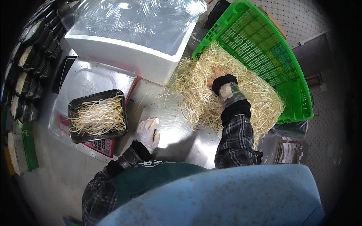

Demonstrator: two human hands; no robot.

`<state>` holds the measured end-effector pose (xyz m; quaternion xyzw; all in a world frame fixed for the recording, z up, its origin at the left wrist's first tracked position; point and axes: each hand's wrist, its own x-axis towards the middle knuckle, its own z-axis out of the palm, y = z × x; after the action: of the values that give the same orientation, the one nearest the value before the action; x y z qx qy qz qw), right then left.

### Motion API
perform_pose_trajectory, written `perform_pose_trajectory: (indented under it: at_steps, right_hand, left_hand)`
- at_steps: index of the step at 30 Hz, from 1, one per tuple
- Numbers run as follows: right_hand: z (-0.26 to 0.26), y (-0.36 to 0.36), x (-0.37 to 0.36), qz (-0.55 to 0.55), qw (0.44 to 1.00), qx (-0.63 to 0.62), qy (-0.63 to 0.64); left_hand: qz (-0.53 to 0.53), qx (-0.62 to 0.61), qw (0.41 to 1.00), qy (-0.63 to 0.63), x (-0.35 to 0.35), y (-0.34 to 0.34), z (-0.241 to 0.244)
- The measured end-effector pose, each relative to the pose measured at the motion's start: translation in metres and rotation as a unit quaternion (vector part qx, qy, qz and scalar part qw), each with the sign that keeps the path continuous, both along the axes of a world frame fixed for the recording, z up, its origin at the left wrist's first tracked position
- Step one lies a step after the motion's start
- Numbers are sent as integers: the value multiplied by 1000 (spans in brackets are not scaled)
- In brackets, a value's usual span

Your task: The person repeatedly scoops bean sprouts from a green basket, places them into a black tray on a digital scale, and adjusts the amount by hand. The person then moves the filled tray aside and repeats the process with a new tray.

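Observation:
My right hand (217,76) reaches into a large heap of bean sprouts (202,93) that spills from a tipped green plastic crate (294,96). Sprouts hide most of its fingers, so its grip does not show. In a white glove, my left hand (147,134) rests on the steel table (172,124) with its fingers curled in, and nothing shows in it. Left of that hand, a black plastic tray (125,121) filled with bean sprouts (97,117) sits on a digital scale (84,75) with a metal platform. The tray partly covers the scale's keypad (101,147).
A white foam box (121,56) with clear plastic film (135,17) over its top stands behind the scale. Stacked black trays (31,62) line the far left. Loose sprouts (142,101) lie on the table. A blue cap brim (220,197) covers the bottom of the view.

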<state>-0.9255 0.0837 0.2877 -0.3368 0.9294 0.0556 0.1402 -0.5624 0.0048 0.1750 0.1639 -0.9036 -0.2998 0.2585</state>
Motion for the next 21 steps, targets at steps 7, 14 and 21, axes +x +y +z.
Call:
perform_pose_trajectory:
  at_steps: [7, 14, 21]
  right_hand:
    - [-9, 25, 3, 9, 984, -146, 98]
    - [-15, 113, -40, -148, 768, -620, -61]
    - [95, 209, -29, -89, 616, -769, -145]
  left_hand:
    - [16, -17, 1000, 15, -5, 1, -2]
    - [24, -34, 999, 4, 1, -1, -9]
    - [29, -46, 998, -12, 3, 2, 3]
